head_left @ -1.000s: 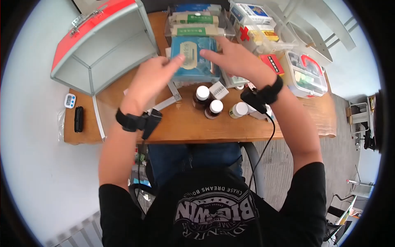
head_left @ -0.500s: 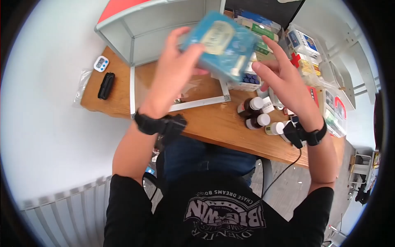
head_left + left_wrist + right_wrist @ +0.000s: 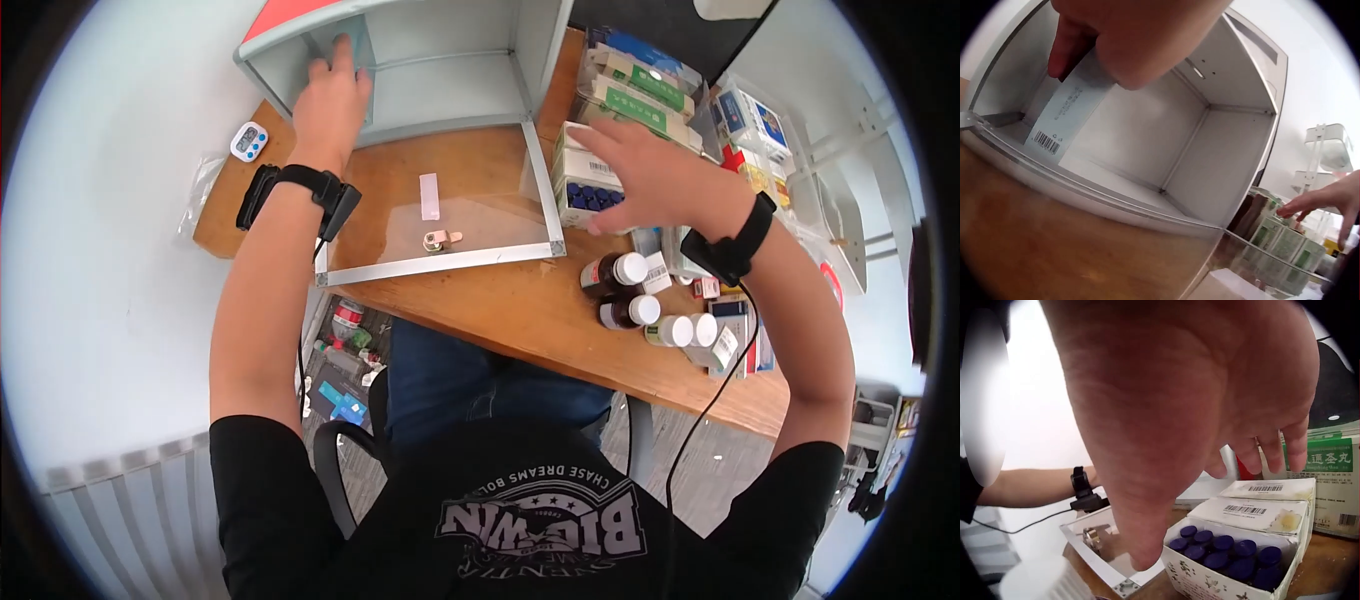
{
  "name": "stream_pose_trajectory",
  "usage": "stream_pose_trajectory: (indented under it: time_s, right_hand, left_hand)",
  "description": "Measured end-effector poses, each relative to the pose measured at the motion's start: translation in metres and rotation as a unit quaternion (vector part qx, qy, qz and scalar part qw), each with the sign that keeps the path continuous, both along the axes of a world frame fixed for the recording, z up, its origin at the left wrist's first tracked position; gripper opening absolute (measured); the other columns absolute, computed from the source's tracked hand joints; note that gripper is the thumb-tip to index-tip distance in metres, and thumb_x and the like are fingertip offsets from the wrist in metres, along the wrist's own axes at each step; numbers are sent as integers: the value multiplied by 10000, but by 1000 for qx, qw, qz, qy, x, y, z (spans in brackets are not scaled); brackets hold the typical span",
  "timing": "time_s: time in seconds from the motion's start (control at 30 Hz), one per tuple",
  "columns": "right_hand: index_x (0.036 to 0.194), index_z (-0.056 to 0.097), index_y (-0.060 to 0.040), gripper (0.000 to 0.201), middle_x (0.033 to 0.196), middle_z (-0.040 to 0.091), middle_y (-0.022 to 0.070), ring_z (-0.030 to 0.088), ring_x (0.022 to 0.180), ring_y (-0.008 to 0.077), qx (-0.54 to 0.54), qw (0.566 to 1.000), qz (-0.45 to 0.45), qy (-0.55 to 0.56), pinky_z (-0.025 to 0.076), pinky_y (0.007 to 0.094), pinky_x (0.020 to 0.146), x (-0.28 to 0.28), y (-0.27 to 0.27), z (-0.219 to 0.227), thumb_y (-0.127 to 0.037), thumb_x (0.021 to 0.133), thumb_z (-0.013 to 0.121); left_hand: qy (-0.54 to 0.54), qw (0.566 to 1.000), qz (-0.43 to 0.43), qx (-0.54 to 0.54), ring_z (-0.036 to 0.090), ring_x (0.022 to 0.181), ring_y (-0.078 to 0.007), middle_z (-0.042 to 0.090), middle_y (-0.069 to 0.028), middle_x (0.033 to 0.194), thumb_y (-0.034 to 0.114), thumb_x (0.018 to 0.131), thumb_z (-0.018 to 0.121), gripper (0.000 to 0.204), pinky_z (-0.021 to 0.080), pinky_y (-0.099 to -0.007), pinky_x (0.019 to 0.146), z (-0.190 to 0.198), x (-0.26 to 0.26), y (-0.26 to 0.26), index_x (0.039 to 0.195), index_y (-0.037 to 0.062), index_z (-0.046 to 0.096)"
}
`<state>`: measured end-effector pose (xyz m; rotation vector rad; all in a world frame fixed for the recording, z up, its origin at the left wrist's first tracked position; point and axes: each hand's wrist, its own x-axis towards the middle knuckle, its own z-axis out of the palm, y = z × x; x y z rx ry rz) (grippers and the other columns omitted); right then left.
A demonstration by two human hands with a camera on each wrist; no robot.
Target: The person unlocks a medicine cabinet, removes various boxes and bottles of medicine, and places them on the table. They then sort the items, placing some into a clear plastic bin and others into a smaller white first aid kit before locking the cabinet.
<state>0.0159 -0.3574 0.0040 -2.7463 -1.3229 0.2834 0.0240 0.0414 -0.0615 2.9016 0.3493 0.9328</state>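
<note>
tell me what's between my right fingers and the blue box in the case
The head view shows the bare floor of the case, its right side wall, a sliver of desk, then white boxes.

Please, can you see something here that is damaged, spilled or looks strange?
One thing: the white box behind the blue caps has a yellow-brown blotch beside its barcode, perhaps a stain; the rest of its face is pale. I see no spill, and the bottles have their lids on.
</note>
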Motion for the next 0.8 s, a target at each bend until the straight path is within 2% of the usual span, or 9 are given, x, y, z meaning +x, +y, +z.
stream_pose_trajectory:
  time_s: [0.07,0.1,0.27,0.33,0.43,0.47,0.53,0.63,0.8]
  right_hand:
    - [1634,369,-112,1081,1553,477,276,479,1430,449,-64,998,-7,-26,467,484,1158,-1,6,-7,-464,752,885]
    - [1652,340,-162,1127,1519,488,279,489,1400,468,-58,998,2,-26,472,504,1149,1,6,-10,-419,716,914]
    - [1643,344,-162,1136,1506,482,261,502,1376,445,-60,998,33,-3,482,502,1133,14,11,-5,-365,691,929]
    - [1643,342,-170,1141,1496,481,256,508,1361,441,-50,998,38,3,483,502,1128,15,8,-8,-352,684,932]
    - [1652,329,-198,1133,1512,459,253,507,1354,459,-40,997,63,-30,482,507,1125,13,7,-16,-333,689,911]
    - [1657,321,-203,1130,1536,436,258,492,1371,472,-61,996,61,-35,475,510,1133,13,8,-16,-331,688,889]
    - [1663,314,-209,1127,1560,413,263,477,1387,485,-83,994,60,-44,468,513,1140,15,10,-13,-328,687,867]
    - [1676,280,-222,1121,1587,385,276,471,1396,500,-97,994,50,-22,457,526,1153,16,10,-13,-355,711,833]
    - [1687,251,-223,1139,1532,434,269,469,1399,485,-73,996,36,-40,435,531,1163,13,9,-25,-383,723,837]
  left_hand:
    - [6,1000,21,-10,714,1018,-475,661,-289,1231,310,1026,609,574,601,-554,866,-4,7,7,1562,142,490]
    - [1,999,35,-17,716,1007,-480,661,-286,1236,311,1025,608,575,603,-554,864,-5,10,10,1560,137,487]
    - [37,997,63,0,726,1025,-445,621,-247,1285,256,981,664,611,638,-506,809,0,5,13,1544,114,475]
    - [22,994,32,101,663,1161,-452,545,-233,1400,197,949,687,613,636,-504,847,3,1,14,1523,108,488]
    - [44,989,-10,139,612,1229,-438,483,-221,1478,143,919,698,574,604,-515,926,7,4,20,1467,101,535]
    - [40,990,-7,138,612,1229,-438,483,-221,1478,143,919,698,574,604,-515,926,9,6,22,1467,101,535]
    - [130,972,56,187,637,1196,-413,526,-212,1450,124,913,692,519,556,-516,996,15,10,21,1416,69,574]
    - [147,962,73,217,645,1189,-396,572,-203,1408,115,909,683,498,511,-488,1027,18,9,25,1396,52,597]
    - [172,950,60,253,609,1257,-381,603,-187,1379,139,894,691,548,436,-465,1083,15,5,26,1430,71,595]
